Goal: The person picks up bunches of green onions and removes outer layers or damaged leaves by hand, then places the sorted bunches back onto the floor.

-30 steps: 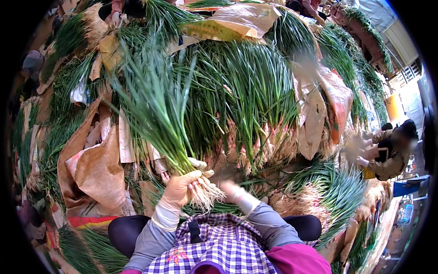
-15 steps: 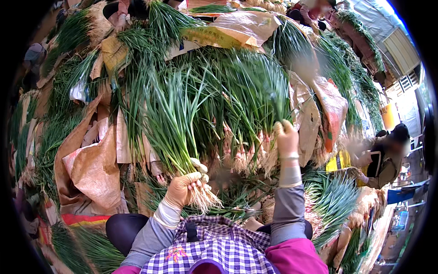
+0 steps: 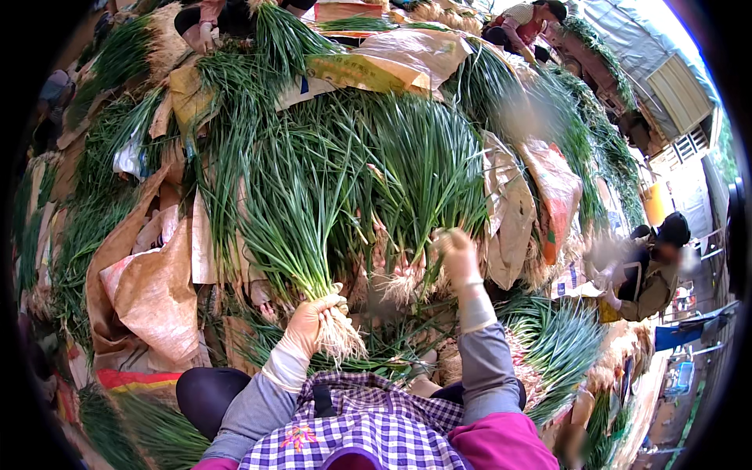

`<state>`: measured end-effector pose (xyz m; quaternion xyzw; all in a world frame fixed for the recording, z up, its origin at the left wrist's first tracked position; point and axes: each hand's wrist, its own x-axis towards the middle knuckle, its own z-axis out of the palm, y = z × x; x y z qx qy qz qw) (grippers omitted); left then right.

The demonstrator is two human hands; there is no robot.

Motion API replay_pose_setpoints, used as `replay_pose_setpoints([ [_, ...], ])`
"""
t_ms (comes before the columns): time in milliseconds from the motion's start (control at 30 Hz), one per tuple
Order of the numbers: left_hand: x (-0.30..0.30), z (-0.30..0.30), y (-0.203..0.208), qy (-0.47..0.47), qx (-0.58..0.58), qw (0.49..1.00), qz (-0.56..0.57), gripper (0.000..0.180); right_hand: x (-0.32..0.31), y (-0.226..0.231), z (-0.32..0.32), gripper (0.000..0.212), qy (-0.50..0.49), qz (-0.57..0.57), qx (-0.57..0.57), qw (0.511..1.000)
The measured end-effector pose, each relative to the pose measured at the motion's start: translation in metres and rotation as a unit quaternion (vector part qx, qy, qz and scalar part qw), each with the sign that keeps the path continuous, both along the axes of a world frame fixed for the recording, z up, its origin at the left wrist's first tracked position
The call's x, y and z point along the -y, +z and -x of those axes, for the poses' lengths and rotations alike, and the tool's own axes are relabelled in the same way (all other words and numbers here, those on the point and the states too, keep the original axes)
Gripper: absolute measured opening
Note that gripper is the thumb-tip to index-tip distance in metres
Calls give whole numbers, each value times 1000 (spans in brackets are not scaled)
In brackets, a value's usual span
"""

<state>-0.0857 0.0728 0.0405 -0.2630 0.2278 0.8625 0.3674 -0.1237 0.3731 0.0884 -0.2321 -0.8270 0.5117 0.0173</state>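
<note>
My left hand (image 3: 310, 323), in a pale glove, is closed round a bunch of spring onions (image 3: 301, 235). Their green leaves fan up and away, and the whitish roots hang below my fingers. To the right, my gloved right hand (image 3: 457, 257) is at the root end of a wide heap of spring onions (image 3: 427, 172). Its fingers are bent together and slightly blurred. A green strand shows beside them, but what they pinch is hidden.
Brown woven sacks lie left (image 3: 160, 290) and right (image 3: 509, 211) of the heap. Another pile of spring onions (image 3: 560, 345) lies by my right forearm. A co-worker (image 3: 654, 270) sits at the right; other people (image 3: 529, 27) work at the far side.
My right hand has moved left and slightly nearer; the leaves that rose from it no longer show above it. My left hand keeps its bunch, held more upright. The whole view has shifted slightly.
</note>
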Motion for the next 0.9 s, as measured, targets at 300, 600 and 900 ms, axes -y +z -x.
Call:
replay_pose_setpoints([
  [300,10,-5,30,18,-116,991,-69,27,42,-19,0,43,65,-305,243,919],
  [600,-8,-5,28,-93,-172,980,29,18,-4,-14,7,23,-19,121,70,990],
  [900,-26,-12,39,-166,-134,977,10,16,116,-10,-71,23,30,406,107,907],
])
